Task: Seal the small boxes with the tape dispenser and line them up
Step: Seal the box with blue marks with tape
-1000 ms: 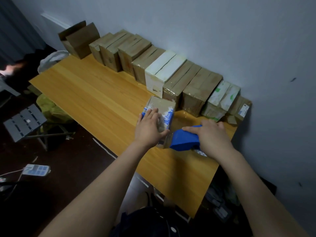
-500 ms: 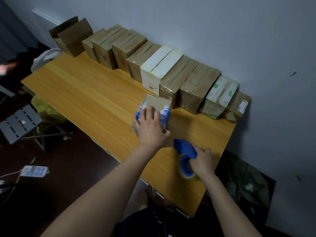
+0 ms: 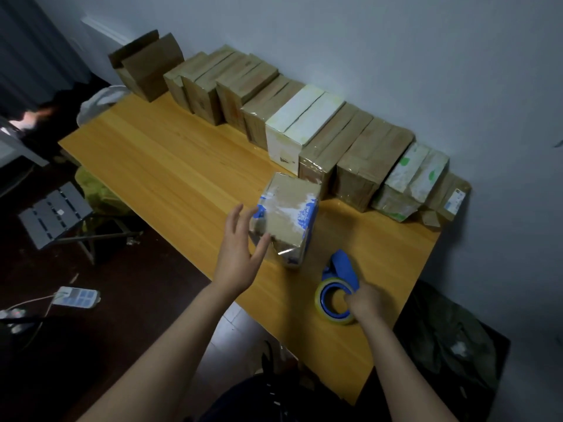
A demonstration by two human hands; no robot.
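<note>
Here's our small box (image 3: 285, 217), blue-printed and glossy with tape, on the table (image 3: 170, 166) just in front of the row of sealed boxes (image 3: 320, 129) along the far edge. Our left hand (image 3: 240, 248) is spread wide at its near-left side, thumb right by the cardboard; touching or not, we can't tell. Nothing grips that box, so a careless nudge could skew it into the row. The tape on its near face looks crinkled and may lift. Our right hand (image 3: 367, 303) has fingers hooked into the roll of the tape dispenser (image 3: 338, 287), close to the near edge. A slip there and it drops. The row already reaches the far right corner, so room is tight.
</note>
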